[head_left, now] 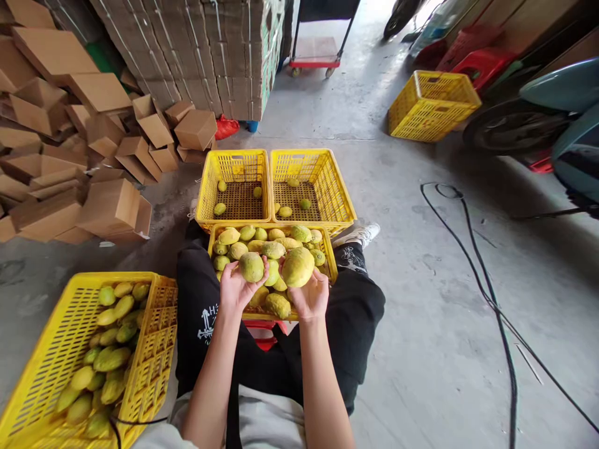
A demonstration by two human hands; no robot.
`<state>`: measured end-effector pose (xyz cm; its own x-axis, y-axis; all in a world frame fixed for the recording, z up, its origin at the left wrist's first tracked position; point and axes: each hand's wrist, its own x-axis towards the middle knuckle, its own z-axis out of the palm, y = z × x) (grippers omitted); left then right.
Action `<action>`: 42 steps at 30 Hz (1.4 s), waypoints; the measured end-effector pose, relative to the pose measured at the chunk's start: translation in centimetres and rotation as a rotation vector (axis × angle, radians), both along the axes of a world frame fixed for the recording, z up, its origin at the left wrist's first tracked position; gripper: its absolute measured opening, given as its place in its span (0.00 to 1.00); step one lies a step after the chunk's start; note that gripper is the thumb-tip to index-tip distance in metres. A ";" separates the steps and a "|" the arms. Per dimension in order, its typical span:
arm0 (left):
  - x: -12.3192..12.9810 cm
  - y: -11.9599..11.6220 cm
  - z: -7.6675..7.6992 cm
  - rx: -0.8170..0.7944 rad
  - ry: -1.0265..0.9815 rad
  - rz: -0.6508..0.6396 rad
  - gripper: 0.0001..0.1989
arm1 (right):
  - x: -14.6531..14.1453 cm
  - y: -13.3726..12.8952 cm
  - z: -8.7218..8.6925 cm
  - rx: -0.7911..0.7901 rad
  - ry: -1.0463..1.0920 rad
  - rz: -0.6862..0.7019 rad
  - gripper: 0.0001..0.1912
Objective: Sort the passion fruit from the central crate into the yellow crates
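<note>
Left grip point(234, 288), right grip point(312, 295): fruit point(251, 267) each | filled crate point(332, 264) | grey floor point(421, 299)

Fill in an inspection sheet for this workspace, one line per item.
Surface: grey floor, stained in places
Job's things: middle crate of fruit; far left crate and far right crate, few fruits each; side crate, part-filled
Clutter: loose cartons, left
Grippers: left hand holds green fruit; right hand, yellow fruit
Cables: black cable on floor, right; thin cord by side crate
Surroundings: trolley, motorbike
</note>
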<state>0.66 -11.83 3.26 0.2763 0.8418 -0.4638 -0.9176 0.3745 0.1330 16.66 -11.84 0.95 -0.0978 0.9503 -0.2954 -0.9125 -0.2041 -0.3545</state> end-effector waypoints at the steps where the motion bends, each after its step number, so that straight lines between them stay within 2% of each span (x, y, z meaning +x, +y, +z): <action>1: 0.0 0.0 0.1 -0.002 -0.009 0.003 0.21 | 0.0 0.0 -0.1 -0.007 -0.008 -0.006 0.18; 5: -0.2 0.0 0.2 -0.050 -0.063 -0.012 0.18 | -0.1 -0.2 -0.3 -0.007 -0.010 0.001 0.23; 9: -0.2 0.2 0.0 -0.061 -0.081 -0.066 0.18 | 0.0 -0.4 -0.2 0.016 -0.034 0.082 0.26; 15: 0.2 0.3 -0.2 0.003 0.036 -0.090 0.14 | -0.3 -0.3 0.0 0.021 -0.125 0.130 0.23; 20: 0.2 0.1 -0.3 0.034 0.039 -0.088 0.17 | -0.2 -0.2 0.4 0.041 -0.054 0.127 0.20; 24: 0.0 0.0 -0.2 0.053 0.050 -0.084 0.19 | 0.1 -0.3 0.4 0.083 -0.113 0.099 0.21; 28: -0.1 -0.2 -0.4 -0.005 0.086 -0.094 0.16 | 0.1 -0.3 0.0 0.023 -0.151 0.061 0.22; 31: 0.0 -0.2 -0.8 -0.036 0.106 -0.093 0.12 | 0.0 -0.3 -0.2 -0.001 -0.118 0.082 0.25; 36: 0.1 -0.2 -1.5 0.027 0.131 -0.148 0.13 | -0.2 -0.2 -0.2 -0.008 -0.082 0.143 0.23; 42: 0.3 -0.2 -0.9 0.062 0.194 -0.148 0.15 | -0.2 0.0 0.0 -0.111 -0.104 0.076 0.18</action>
<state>0.98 -12.06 2.39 0.3093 0.8273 -0.4689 -0.8086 0.4883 0.3281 16.46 -11.87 0.97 -0.1320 0.9024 -0.4103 -0.8526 -0.3145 -0.4173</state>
